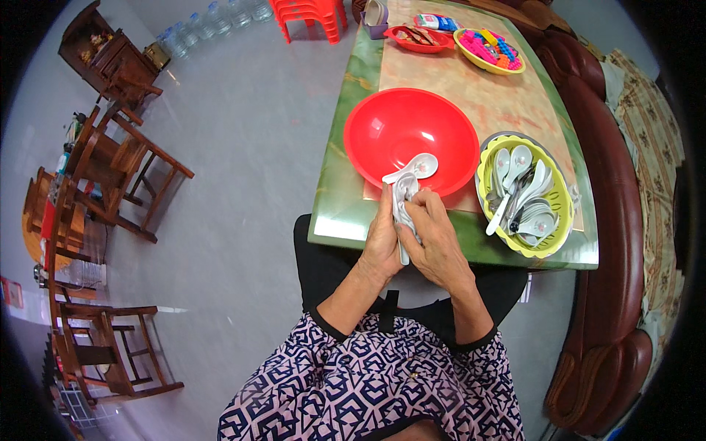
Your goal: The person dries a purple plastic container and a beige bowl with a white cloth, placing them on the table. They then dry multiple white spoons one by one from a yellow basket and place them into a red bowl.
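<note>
Fingers (427, 209) curled closely around white spoon (401, 187)

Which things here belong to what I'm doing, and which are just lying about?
Seemingly in use:
- white spoons at your fingers
- red bowl
- yellow-green basket with cutlery

Seemingly just lying about:
- red dish
- yellow basket of colourful pieces
- red stools
- clear bottles

White spoons (422, 166), pink-marked — red basin (412, 132) at the green-marbled table's (334, 213) left edge, yellow-green basket (565, 209) toward the near right corner
</note>
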Tool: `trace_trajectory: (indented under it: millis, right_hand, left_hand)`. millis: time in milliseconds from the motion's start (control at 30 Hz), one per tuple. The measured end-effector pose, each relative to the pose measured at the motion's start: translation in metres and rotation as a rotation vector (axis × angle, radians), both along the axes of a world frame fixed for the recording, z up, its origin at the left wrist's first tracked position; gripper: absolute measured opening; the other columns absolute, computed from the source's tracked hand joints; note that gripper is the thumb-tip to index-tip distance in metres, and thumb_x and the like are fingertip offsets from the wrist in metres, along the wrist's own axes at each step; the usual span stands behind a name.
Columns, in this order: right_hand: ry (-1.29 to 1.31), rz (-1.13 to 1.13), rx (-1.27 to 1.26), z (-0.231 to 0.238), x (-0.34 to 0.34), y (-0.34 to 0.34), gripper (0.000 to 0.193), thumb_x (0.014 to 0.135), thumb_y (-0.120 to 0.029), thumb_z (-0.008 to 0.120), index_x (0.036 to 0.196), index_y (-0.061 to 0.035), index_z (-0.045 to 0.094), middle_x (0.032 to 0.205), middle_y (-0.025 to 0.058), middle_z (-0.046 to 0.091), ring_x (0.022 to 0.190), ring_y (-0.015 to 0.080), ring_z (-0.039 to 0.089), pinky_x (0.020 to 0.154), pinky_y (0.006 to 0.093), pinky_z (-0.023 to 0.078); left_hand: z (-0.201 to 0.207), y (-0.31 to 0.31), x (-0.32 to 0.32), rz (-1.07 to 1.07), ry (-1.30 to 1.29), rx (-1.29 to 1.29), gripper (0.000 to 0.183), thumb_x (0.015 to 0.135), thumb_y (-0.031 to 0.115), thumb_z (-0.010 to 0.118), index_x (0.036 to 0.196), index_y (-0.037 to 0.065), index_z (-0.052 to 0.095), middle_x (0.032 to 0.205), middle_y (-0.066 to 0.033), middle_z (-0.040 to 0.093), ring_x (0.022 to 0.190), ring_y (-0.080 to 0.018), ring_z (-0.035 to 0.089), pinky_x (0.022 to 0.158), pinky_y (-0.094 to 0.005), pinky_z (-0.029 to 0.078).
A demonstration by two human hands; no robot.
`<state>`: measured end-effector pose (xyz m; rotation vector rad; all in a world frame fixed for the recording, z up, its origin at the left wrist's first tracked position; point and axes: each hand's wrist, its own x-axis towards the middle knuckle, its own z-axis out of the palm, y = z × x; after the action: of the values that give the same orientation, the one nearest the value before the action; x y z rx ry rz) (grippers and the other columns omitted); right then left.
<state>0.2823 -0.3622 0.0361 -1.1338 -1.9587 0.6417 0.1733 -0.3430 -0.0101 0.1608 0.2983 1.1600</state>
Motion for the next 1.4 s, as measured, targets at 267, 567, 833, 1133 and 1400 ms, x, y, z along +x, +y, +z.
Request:
trace_trajectory:
  millis: [267, 567, 833, 1133, 1400]
  right_hand:
    - [0.124, 0.028, 0.007, 0.004, 0.006, -0.03, 0.022, 0.076, -0.002, 0.063, 0.097, 0.0035, 0.058, 0.096, 0.0145, 0.052, 0.083, 0.0312, 0.055, 0.073, 0.0368, 0.046]
    - [0.002, -0.245, 0.324, -0.008, 0.005, 0.0, 0.02, 0.072, -0.005, 0.064, 0.092, -0.0026, 0.061, 0.087, 0.0102, 0.053, 0.081, 0.0268, 0.053, 0.07, 0.0379, 0.041]
    - [-0.024, -0.59, 0.5, -0.019, -0.001, 0.02, 0.024, 0.071, -0.003, 0.063, 0.094, -0.0034, 0.058, 0.084, 0.0103, 0.049, 0.078, 0.0284, 0.053, 0.064, 0.0398, 0.045]
    - [-0.054, -0.403, -0.018, -0.011, 0.016, -0.01, 0.019, 0.078, -0.011, 0.059, 0.093, 0.0011, 0.058, 0.082, 0.0178, 0.051, 0.073, 0.0357, 0.056, 0.063, 0.044, 0.044]
    - [0.17, -0.109, -0.119, -0.007, 0.032, -0.046, 0.019, 0.078, -0.007, 0.059, 0.094, 0.0018, 0.057, 0.085, 0.018, 0.053, 0.076, 0.0361, 0.057, 0.066, 0.0414, 0.045]
  left_hand:
    - [0.0, -0.003, -0.003, -0.008, 0.05, -0.043, 0.057, 0.096, 0.053, 0.036, 0.116, 0.003, 0.054, 0.103, -0.0101, 0.063, 0.095, -0.0193, 0.061, 0.084, -0.0359, 0.052]
    - [-0.008, -0.01, 0.009, -0.05, -0.044, 0.005, 0.049, 0.099, 0.047, 0.035, 0.119, 0.005, 0.051, 0.112, -0.009, 0.058, 0.101, -0.0179, 0.058, 0.089, -0.0325, 0.048]
    - [0.021, -0.016, 0.031, -0.028, 0.186, 0.009, 0.046, 0.1, 0.045, 0.032, 0.125, 0.01, 0.047, 0.116, -0.0022, 0.054, 0.106, -0.0114, 0.053, 0.092, -0.0282, 0.046]
    - [0.01, -0.016, 0.034, -0.016, 0.338, -0.015, 0.045, 0.097, 0.05, 0.039, 0.108, 0.01, 0.053, 0.096, -0.0009, 0.057, 0.085, -0.009, 0.056, 0.074, -0.0273, 0.05]
    - [0.017, -0.008, 0.027, 0.023, 0.506, -0.01, 0.05, 0.094, 0.055, 0.041, 0.098, 0.007, 0.053, 0.076, -0.0034, 0.055, 0.062, -0.0099, 0.05, 0.053, -0.023, 0.044]
